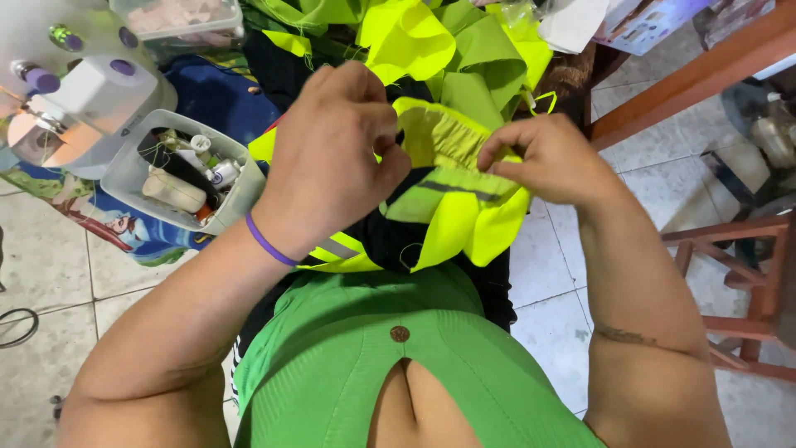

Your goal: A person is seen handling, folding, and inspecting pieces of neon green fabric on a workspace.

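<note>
A neon yellow garment (452,195) with grey reflective strips is bunched up between the left hand (336,158) and the right hand (551,162). Its gathered elastic edge stretches between both pinches, and the rest hangs crumpled below them.

Home sewing corner: sewing machine (75,99), thread tray (178,178), tiled floor (50,249).

Bright, even daylight fills the view, strongest at the top left, where the white sewing machine (79,91) is washed out almost to glare. The neon yellow fabric (452,166) is saturated and close to clipping. Shadows are soft: a faint one under the left hand (336,158), darker folds in the black cloth below. Focus is sharp at centre; wide-angle distortion stretches the forearms and bends the floor tiles (50,274) at the edges.
</note>
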